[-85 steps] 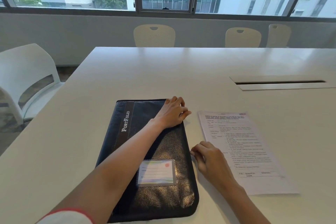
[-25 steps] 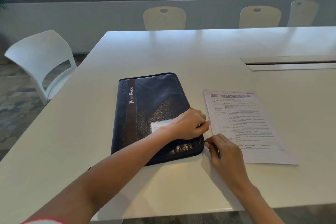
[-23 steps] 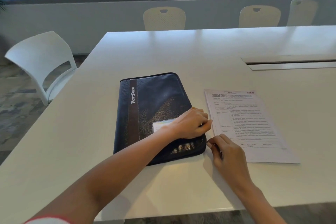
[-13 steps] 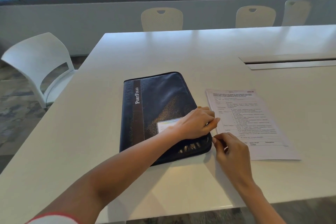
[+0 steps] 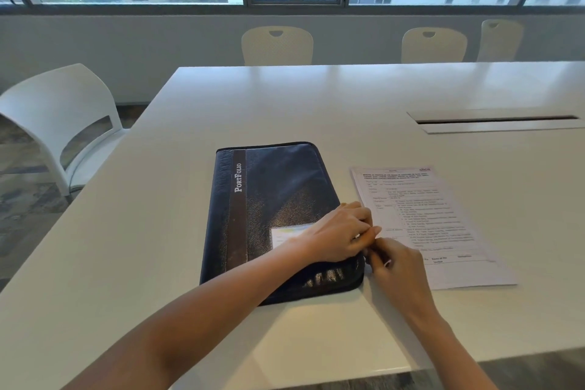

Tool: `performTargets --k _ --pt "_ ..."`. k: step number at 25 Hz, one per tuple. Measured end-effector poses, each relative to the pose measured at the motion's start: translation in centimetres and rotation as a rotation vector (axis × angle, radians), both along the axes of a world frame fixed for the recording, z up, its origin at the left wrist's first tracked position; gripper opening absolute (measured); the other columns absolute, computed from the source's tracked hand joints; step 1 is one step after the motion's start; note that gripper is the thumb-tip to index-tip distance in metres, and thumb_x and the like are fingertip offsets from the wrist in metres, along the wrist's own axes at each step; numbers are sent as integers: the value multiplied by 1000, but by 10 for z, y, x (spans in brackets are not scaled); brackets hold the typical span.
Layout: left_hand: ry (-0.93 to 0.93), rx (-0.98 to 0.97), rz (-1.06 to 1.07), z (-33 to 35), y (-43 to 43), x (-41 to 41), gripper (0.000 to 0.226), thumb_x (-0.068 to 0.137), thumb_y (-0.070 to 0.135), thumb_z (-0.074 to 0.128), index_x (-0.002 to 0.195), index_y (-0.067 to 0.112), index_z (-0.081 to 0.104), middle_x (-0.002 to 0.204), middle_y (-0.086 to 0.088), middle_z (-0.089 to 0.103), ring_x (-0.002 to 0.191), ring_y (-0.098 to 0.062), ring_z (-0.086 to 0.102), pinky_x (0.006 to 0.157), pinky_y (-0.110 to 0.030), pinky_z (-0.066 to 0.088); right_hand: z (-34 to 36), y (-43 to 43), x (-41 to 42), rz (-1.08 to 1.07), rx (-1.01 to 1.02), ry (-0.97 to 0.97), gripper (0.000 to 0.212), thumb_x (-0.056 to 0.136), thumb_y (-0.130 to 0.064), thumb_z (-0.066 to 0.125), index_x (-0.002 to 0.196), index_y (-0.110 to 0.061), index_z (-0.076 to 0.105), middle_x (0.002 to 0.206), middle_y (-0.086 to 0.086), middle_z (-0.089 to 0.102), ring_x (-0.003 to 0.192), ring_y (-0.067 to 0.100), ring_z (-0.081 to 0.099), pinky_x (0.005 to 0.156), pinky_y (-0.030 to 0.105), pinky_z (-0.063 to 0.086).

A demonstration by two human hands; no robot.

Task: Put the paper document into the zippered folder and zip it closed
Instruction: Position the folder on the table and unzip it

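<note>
While the left hand (image 5: 340,236) presses flat on the zippered folder (image 5: 278,215) to steady it, right hand (image 5: 395,263) fingers pinch narrow at its edge (prob. the zip pull, hidden); paper document (image 5: 443,218) lies beside, w/ folder unopened.

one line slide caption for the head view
Both hands meet at the closed portfolio folder's right edge; the paper document lies beside it.

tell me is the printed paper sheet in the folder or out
Out: the white printed paper sheet lies flat on the white table, right of the dark zippered folder.
</note>
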State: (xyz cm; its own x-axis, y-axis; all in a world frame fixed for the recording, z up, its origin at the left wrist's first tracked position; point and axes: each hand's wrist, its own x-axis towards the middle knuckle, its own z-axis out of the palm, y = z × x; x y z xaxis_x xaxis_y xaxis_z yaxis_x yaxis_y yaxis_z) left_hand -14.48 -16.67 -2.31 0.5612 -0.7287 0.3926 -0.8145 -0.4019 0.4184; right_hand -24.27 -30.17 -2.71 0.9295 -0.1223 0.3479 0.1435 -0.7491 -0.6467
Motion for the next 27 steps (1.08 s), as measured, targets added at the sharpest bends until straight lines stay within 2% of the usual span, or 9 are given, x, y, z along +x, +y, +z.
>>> performTargets --k 3,8,15,18,23,25,27 --pt "38 8 9 -1 -1 6 42 102 25 48 69 5 66 83 -2 60 77 -11 45 76 -33 44 -3 -1 -25 38 -12 14 16 80 -8 71 70 -21 67 61 -18 59 70 3 59 57 7 41" --pt "67 38 -13 -1 -4 11 42 103 28 46 75 7 68 88 -1 62 79 -7 46 74 -23 42 -3 9 -49 84 -66 30 14 79 -8 75 73 -19 68 65 -19 56 55 -6 50 54 5 37" --pt "74 31 58 10 -9 12 44 102 25 47 74 -1 68 84 -7 63 77 -15 51 72 -31 45 -7 63 -62 220 -75 30 6 85 -17 66 83 -20 70 77 -11 65 61 1 53 58 11 39" --pt "43 55 68 15 -12 12 43 102 26 48 79 -1 71 88 -8 66 80 -17 53 75 -34 47 -9 95 -63 315 -86 25 12 89 -25 61 90 -19 71 83 -8 67 68 6 60 63 17 48" --pt "-6 143 70 15 -2 1 38 100 32 52 86 3 71 91 -8 66 84 -21 55 79 -40 47 -2 92 -62 371 -51 81 35 88 -51 52 92 -22 70 83 -11 63 67 3 56 63 18 49" --pt "11 146 108 22 12 -5 30 99 35 53 96 9 69 98 -5 66 90 -21 55 83 -40 45 4 73 -55 306 -10 23 31 89 -47 55 87 -20 70 78 -11 62 64 2 55 59 18 48" --pt "21 134 185 29 36 -12 26 97 38 54 102 14 65 101 -2 64 94 -18 54 85 -38 44 8 53 -40 187 -3 -58 13 89 -31 63 87 -19 69 78 -10 60 66 0 55 59 11 42"
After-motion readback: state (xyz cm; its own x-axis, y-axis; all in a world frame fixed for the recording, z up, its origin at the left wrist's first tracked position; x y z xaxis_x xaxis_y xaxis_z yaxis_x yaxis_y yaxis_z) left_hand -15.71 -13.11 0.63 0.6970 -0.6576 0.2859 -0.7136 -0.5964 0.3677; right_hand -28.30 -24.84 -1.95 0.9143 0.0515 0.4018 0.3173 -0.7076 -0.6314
